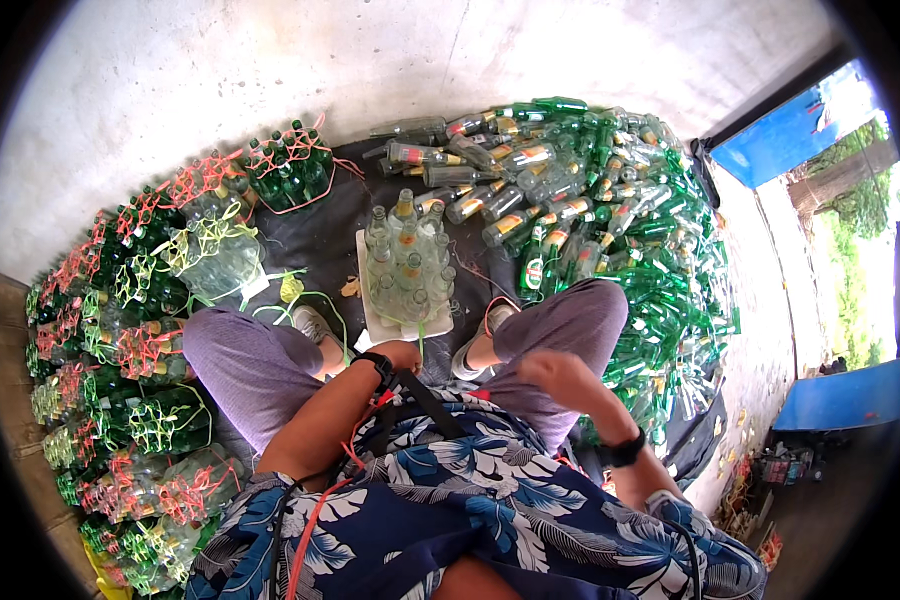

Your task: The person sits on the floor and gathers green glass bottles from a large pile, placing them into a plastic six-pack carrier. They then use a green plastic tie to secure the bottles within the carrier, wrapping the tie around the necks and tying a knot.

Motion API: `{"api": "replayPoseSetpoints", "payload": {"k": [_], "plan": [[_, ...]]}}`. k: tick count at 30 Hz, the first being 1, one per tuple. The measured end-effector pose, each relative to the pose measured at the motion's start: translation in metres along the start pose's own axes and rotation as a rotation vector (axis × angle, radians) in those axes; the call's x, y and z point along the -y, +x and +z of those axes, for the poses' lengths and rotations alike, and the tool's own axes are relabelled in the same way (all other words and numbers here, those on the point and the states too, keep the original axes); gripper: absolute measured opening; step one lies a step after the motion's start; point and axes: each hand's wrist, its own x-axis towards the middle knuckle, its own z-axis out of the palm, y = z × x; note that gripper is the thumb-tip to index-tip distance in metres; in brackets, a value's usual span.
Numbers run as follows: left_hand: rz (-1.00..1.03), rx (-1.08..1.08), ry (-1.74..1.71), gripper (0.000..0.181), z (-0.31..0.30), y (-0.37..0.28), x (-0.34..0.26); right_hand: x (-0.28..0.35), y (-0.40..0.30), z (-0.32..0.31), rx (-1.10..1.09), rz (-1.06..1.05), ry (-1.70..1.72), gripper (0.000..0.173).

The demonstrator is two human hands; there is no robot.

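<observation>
Clear glass bottles (409, 259) stand upright in a tight cluster on a white tray-like base (401, 330) between my feet. A thin green plastic strand (421, 336) runs from the near side of the cluster to my left hand (399, 355), whose fingers are curled round its end. My right hand (551, 373) is raised over my right thigh, blurred by motion. Its fingers look bent, and whether it holds anything is unclear. No contact shows between the right hand and the bottles.
Loose green and clear bottles lie in a large heap (630, 225) to the right. Bundles (214, 255) of bottles netted with plastic twine crowd the left side. A pale wall (307, 67) rises behind. Black sheeting (307, 255) covers the floor, with a dry leaf (351, 286) on it.
</observation>
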Motion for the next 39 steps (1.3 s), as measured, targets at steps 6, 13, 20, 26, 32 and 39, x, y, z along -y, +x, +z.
{"api": "replayPoseSetpoints", "payload": {"k": [6,13,20,26,32,39], "plan": [[0.045,-0.009,0.053,0.029,0.006,0.003,-0.001,-0.044,0.157,0.079,0.216,-0.144,0.109,0.028],[-0.132,-0.017,-0.032,0.030,0.005,-0.002,-0.013,-0.158,0.281,0.238,0.129,0.306,0.310,0.018],[-0.056,0.001,0.047,0.025,0.007,-0.009,-0.026,-0.122,0.273,0.248,-0.014,0.594,1.092,0.022],[0.061,-0.180,-0.084,0.018,0.043,0.035,-0.005,-0.134,0.282,0.260,-0.020,0.550,1.014,0.022],[0.006,-0.171,-0.142,0.025,0.041,0.054,-0.003,-0.169,0.299,0.273,-0.051,0.506,0.951,0.021],[-0.033,-0.026,0.072,0.014,0.036,0.017,0.032,-0.172,0.312,0.296,-0.039,0.554,1.219,0.015]]}}
